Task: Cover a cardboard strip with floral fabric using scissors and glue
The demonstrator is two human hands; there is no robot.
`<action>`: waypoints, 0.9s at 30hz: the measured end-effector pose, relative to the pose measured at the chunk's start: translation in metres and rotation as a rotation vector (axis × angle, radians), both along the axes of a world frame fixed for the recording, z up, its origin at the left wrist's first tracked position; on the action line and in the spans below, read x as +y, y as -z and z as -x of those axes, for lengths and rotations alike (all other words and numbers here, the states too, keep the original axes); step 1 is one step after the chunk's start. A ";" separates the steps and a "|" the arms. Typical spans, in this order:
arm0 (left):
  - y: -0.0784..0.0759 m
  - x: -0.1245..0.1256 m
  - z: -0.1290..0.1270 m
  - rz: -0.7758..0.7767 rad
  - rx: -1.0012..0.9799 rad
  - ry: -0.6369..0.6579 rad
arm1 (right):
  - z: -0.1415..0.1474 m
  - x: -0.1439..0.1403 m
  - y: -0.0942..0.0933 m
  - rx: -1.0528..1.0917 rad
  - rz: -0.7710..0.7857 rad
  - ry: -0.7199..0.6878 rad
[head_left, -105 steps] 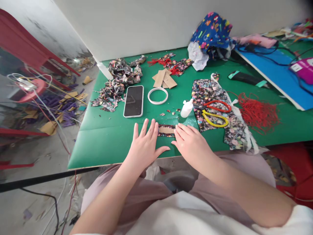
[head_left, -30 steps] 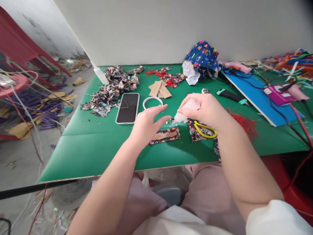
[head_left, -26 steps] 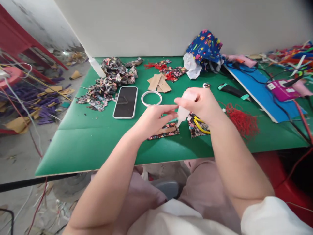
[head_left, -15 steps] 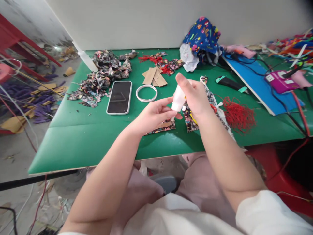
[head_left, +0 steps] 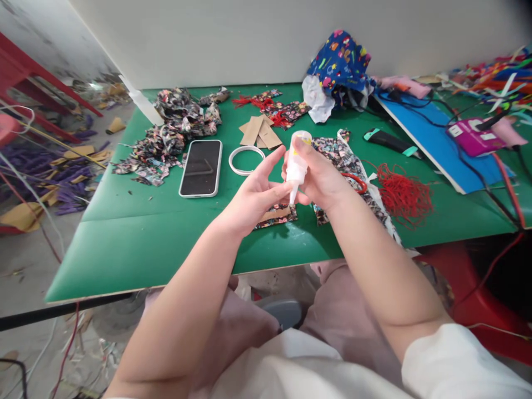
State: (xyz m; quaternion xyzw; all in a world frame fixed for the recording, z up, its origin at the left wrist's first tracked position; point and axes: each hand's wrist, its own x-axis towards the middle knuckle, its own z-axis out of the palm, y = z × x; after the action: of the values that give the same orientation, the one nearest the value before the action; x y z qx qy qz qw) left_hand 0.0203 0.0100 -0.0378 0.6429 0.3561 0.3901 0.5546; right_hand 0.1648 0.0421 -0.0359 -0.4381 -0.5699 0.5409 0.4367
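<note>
My right hand (head_left: 323,176) is wrapped round a small white glue bottle (head_left: 297,160), tilted with its pointed nozzle down. My left hand (head_left: 254,195) is at the bottle's neck, its thumb against it and its index finger stretched out alongside; its other fingers are partly hidden behind. Below the nozzle lies a piece of flowered black fabric (head_left: 274,223) with a brown cardboard strip (head_left: 275,214) on it. Under and beside my right hand is more flowered fabric (head_left: 332,152), with red-handled scissors (head_left: 356,182) on it, partly covered.
A phone (head_left: 201,168), a white ring (head_left: 246,160) and cardboard strips (head_left: 261,132) lie on the green table (head_left: 137,238). Fabric scraps (head_left: 174,122) and a white bottle (head_left: 145,106) are left. Right are red threads (head_left: 403,191), a utility knife (head_left: 390,142) and a blue board (head_left: 440,138).
The bottle has tipped so its nozzle shows, pointing down, and has shifted slightly left. My left index finger has lifted away from the neck and straightened.
</note>
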 end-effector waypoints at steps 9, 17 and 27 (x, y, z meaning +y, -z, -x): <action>0.003 -0.006 0.006 -0.014 -0.006 -0.219 | -0.009 0.011 0.001 -0.004 -0.073 0.142; -0.003 -0.025 0.003 -0.305 0.242 -0.376 | -0.010 0.013 0.004 -0.014 -0.047 0.191; -0.001 -0.025 0.001 -0.468 0.354 -0.419 | -0.008 0.015 0.011 -0.038 -0.100 0.174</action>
State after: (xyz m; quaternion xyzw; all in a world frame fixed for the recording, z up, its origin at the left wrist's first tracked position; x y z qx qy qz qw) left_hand 0.0197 -0.0149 -0.0371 0.7231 0.4719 0.4489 0.2300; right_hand 0.1724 0.0568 -0.0465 -0.4736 -0.5642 0.4635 0.4926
